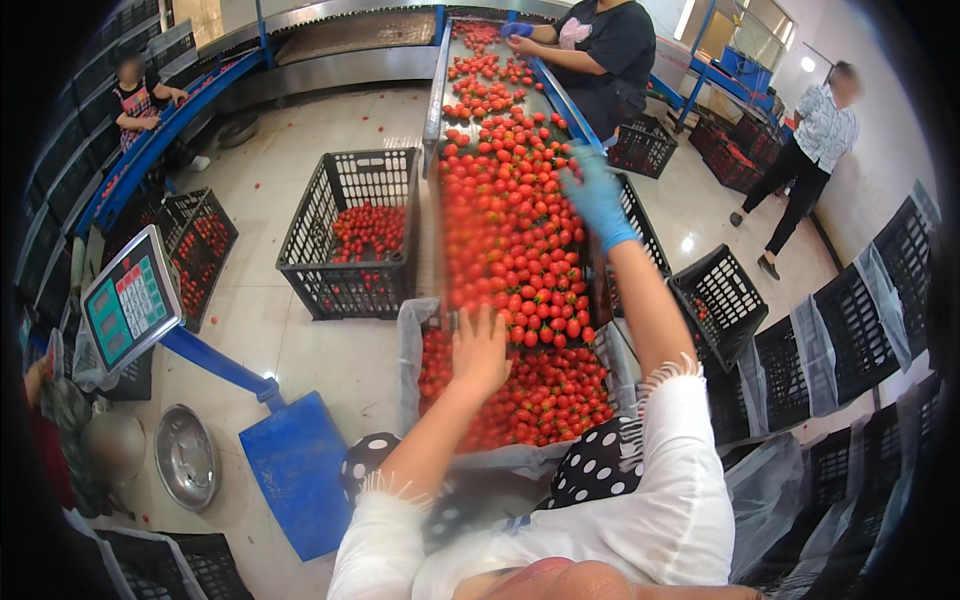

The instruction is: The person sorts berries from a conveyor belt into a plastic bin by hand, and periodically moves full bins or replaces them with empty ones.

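Note:
Small red cherry tomatoes (525, 195) cover the sorting conveyor (459, 51) in front of me. At its near end stands a crate lined with pale plastic film (411, 360), holding many more tomatoes (559, 394). My left hand (480, 352), bare, is spread at the belt's lower left edge, its fingertips at the tomatoes. My right hand (596, 199) wears a blue glove and reaches over the belt's right side, somewhat blurred, with fingers apart. Neither hand has a tomato visibly gripped. Tomatoes along the belt's left side are smeared by motion.
A black plastic crate (349, 289) with some tomatoes stands left of the belt. A platform scale (300, 465) and steel basin (187, 457) are nearer left. A co-worker (619, 45) sits at the belt's far right. Stacked crates (825, 352) line the right.

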`<state>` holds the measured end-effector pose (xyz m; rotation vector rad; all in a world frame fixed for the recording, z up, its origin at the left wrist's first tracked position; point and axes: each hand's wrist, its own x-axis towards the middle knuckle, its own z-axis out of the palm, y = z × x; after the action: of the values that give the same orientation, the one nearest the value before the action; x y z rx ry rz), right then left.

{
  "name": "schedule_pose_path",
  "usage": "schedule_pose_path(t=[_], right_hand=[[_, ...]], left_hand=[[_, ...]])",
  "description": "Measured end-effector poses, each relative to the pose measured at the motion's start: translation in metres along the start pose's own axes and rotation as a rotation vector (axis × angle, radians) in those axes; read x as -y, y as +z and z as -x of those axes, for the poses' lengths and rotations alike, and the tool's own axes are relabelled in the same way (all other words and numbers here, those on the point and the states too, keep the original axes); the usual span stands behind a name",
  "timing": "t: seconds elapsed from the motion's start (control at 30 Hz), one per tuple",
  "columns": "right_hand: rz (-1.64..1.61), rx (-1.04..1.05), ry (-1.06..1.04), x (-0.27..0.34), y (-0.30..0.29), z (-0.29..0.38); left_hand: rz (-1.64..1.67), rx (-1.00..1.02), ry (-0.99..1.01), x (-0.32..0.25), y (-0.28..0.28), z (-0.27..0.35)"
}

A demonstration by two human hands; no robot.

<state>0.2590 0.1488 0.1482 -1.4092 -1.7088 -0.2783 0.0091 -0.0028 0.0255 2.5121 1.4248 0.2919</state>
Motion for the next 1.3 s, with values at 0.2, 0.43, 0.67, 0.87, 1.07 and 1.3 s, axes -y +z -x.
schedule_pose_path(t=[0.2, 0.43, 0.67, 0.87, 1.07, 1.3], right_hand=[[0.382, 0.551, -0.014, 0.085, 0.095, 0.071], [0.353, 0.65, -0.215, 0.084, 0.082, 0.116], [0.535, 0.157, 0.136, -0.033, 0.048, 0.134], [0.322, 0.424, 0.188, 0.005, 0.039, 0.157], [0.242, 0.443, 0.008, 0.019, 0.023, 0.19], [0.213, 0.108, 0.215, 0.023, 0.025, 0.145]], left_hand=[[0.008, -0.027, 0.007, 0.001, -0.005, 0.005], [0.072, -0.12, -0.032, 0.01, 0.005, 0.005], [0.033, -0.043, -0.009, -0.013, 0.005, 0.0], [0.012, -0.056, -0.003, 0.004, 0.006, 0.011], [0.0, -0.031, -0.046, 0.001, 0.003, 0.011], [-0.036, 0.065, 0.011, -0.005, 0.0, 0.01]])
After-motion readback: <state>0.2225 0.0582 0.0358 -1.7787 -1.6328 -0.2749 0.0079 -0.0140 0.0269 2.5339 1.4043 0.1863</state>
